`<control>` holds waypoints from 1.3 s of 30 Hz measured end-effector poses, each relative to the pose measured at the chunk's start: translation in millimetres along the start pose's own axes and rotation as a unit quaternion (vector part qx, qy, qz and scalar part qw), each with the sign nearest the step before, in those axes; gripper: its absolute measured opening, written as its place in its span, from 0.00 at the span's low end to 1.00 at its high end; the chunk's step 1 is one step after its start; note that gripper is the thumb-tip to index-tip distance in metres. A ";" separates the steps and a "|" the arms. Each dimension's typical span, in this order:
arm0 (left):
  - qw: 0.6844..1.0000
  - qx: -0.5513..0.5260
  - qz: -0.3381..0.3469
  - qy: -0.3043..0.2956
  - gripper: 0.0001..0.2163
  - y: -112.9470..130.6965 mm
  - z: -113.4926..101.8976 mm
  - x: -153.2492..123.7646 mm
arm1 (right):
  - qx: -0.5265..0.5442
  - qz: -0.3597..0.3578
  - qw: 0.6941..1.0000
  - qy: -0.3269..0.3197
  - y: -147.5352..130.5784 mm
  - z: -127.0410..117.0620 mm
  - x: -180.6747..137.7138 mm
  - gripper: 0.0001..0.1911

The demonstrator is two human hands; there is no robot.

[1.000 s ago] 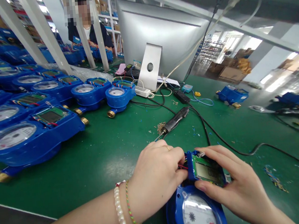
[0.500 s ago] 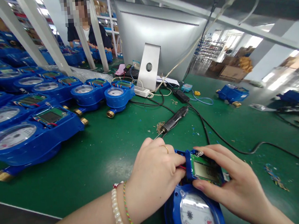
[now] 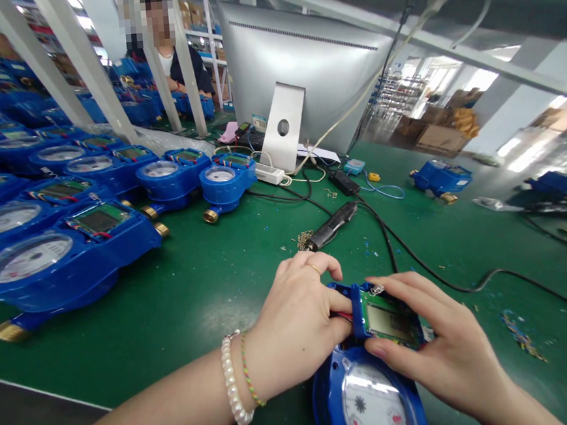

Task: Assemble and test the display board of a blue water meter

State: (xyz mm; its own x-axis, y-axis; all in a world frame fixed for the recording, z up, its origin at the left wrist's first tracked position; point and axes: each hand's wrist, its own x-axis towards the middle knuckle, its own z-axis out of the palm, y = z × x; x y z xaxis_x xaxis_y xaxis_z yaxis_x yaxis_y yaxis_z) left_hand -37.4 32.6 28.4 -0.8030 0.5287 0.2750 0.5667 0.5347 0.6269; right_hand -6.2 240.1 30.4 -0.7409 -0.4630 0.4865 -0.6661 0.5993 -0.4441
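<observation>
A blue water meter (image 3: pixel 322 393) with a round clear dial lies at the front of the bench. Above its dial sits a small display module (image 3: pixel 387 319), a green circuit board with a grey screen in a blue frame, tilted up. My right hand (image 3: pixel 450 337) grips this module between thumb and fingers at its two ends. My left hand (image 3: pixel 302 322) is closed at the module's left side, thumb and index finger pinched by red wires (image 3: pixel 344 315) that run into the housing. Its fingertips are partly hidden. A small metal spring (image 3: pixel 377 290) shows at the module's top edge.
Many blue water meters (image 3: pixel 71 255) crowd the left side. Ahead lie a black electric screwdriver (image 3: pixel 334 227), a pile of small screws (image 3: pixel 304 240) and black cables (image 3: pixel 430 270). A monitor (image 3: pixel 296 61) stands behind; another person (image 3: pixel 194 69) sits beyond the posts. Another meter (image 3: pixel 442 179) is at right.
My left hand's index side has shifted slightly and one finger has lifted off the meter's top edge. The right hand keeps its hold on the display module. The screen's digits look different.
</observation>
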 end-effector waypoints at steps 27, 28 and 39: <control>0.989 -0.089 0.012 -0.119 0.07 -8.9 -13.7 7.8 | -0.041 -0.007 0.999 -0.017 0.5 -0.5 1.4 0.22; 0.992 -0.090 -0.001 -0.093 0.07 -8.3 -11.6 4.9 | -0.045 -0.009 0.999 -0.015 0.4 -0.1 1.7 0.23; 0.986 -0.152 -0.060 -0.022 0.10 -8.8 -10.8 -4.4 | -0.115 -0.013 0.993 -0.028 -1.7 -1.8 3.0 0.18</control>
State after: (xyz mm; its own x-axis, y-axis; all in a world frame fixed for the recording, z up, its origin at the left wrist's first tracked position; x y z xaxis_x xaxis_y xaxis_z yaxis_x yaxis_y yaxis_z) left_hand -40.8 18.5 29.6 -0.8482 0.5056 0.1578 0.3817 0.3770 0.8439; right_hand -7.1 238.9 34.0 -0.7324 -0.5116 0.4494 -0.6518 0.7176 -0.2454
